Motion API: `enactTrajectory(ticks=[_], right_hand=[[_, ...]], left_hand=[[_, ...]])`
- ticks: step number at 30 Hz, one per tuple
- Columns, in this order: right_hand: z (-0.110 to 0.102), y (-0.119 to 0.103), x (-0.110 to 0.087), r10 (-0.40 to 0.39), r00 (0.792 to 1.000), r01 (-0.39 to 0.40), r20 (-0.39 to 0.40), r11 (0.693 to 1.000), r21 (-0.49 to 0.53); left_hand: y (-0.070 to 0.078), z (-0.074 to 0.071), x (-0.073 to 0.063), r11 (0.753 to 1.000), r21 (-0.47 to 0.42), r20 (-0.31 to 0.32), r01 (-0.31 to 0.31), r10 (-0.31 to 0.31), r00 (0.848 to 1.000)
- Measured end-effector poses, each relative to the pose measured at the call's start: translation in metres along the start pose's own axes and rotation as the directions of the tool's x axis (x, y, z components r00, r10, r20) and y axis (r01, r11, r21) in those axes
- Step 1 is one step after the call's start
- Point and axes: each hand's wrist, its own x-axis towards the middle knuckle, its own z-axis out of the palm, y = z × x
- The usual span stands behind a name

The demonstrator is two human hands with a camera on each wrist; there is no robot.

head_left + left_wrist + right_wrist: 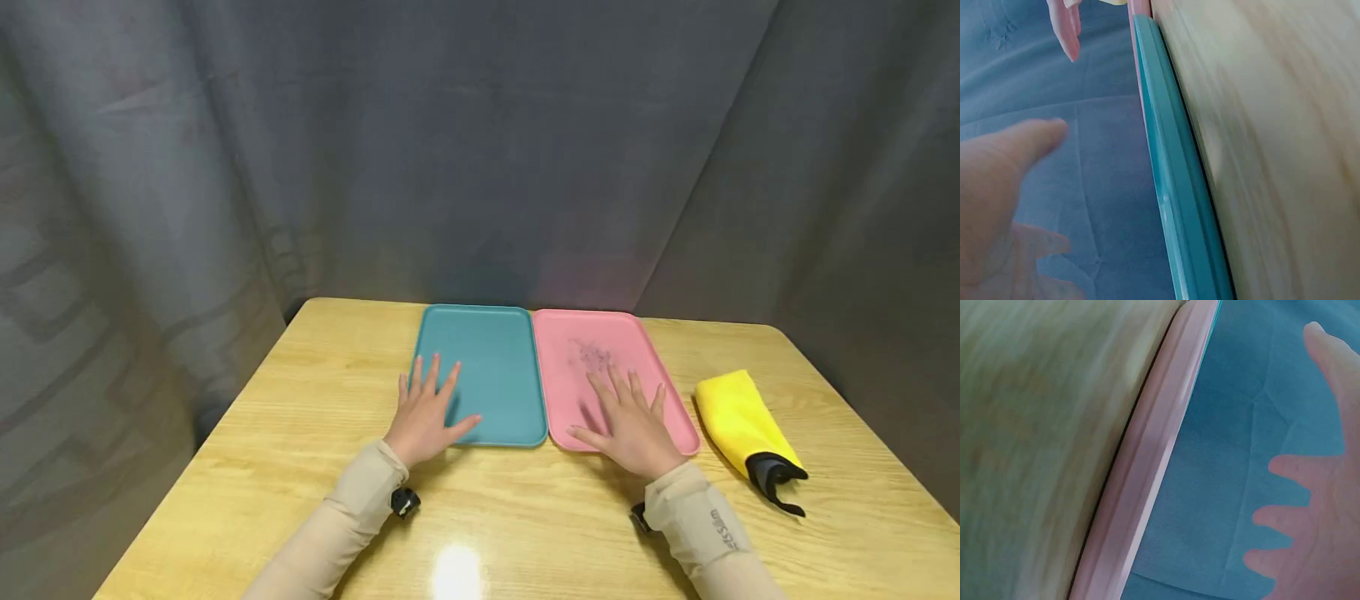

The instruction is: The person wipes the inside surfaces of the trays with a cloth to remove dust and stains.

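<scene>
In the head view my left hand (424,421) hovers over the near left part of a teal tray (501,371), fingers spread and straight. Above a pink tray (558,367) is my right hand (637,429), its fingers likewise spread, holding nothing. A patch of thin dark strands or bits (591,354) lies on the pink tray; they are too small to identify. Both wrist views show a gap between each hand and its tray: the left hand (1000,194) is apart from the teal rim (1175,187), and the right hand (1325,506) from the pink rim (1138,469).
The trays stand side by side, touching, on a wooden table (337,375). To the right of the pink tray lies a folded yellow cloth (742,417) with black edging. Grey curtains (480,150) hang behind and beside the table.
</scene>
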Motion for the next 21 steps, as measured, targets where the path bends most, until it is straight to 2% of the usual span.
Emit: enactTrajectory(ticks=[6, 9, 13, 15, 17, 19, 21], right_hand=[[-0.006, 0.001, -0.002, 0.023, 0.999, -0.023, -0.027, 1.0, 0.017], [-0.016, 0.004, -0.008, 0.044, 0.999, -0.044, -0.029, 0.999, 0.025], [-0.034, 0.013, -0.015, 0.071, 0.997, -0.071, -0.029, 0.997, 0.017], [-0.042, 0.019, -0.019, 0.085, 0.996, -0.085, -0.034, 0.996, 0.01], [-0.048, 0.025, -0.023, 0.094, 0.995, -0.095, -0.042, 0.996, -0.002], [-0.051, 0.032, -0.028, 0.111, 0.993, -0.112, -0.041, 0.994, -0.02], [-0.053, 0.038, -0.032, 0.133, 0.991, -0.134, -0.03, 0.99, -0.036]], left_hand=[[0.009, 0.001, 0.001, 0.995, -0.083, -0.006, -0.052, 0.052, 0.999], [0.022, 0.0, 0.0, 0.986, -0.136, 0.029, -0.092, 0.097, 0.995], [0.043, -0.002, 0.002, 0.965, -0.205, 0.074, -0.167, 0.185, 0.98], [0.052, 0.0, 0.003, 0.943, -0.271, 0.113, -0.195, 0.233, 0.966], [0.06, 0.004, 0.005, 0.906, -0.379, 0.177, -0.186, 0.268, 0.947], [0.066, 0.011, 0.006, 0.861, -0.492, 0.264, -0.126, 0.286, 0.921], [0.071, 0.017, 0.007, 0.817, -0.576, 0.35, -0.03, 0.28, 0.894]])
